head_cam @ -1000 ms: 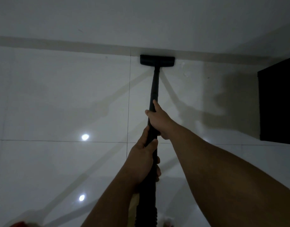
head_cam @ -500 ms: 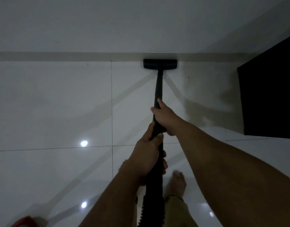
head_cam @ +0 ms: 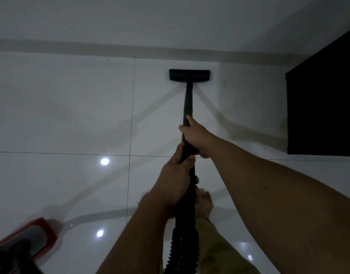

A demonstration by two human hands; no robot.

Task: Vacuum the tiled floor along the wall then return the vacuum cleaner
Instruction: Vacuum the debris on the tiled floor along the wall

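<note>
Wand (head_cam: pixel 188 107) points at wall (head_cam: pixel 170 20), both hands' grip (head_cam: pixel 196 138) (head_cam: pixel 175 178) clenched around it

Black wand (head_cam: pixel 188 103), glossy white floor (head_cam: pixel 61 115)

Both arms reach fwd and down. Right hand (head_cam: pixel 197 136) is further out, fingers closed round the wand (head_cam: pixel 188 103), thumb along the top. Left hand (head_cam: pixel 176 178) is just behind it, also closed on the wand. Bare foot (head_cam: pixel 204 204) below.

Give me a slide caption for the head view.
Both hands grip the vacuum wand, floor nozzle near the wall's skirting.
</note>
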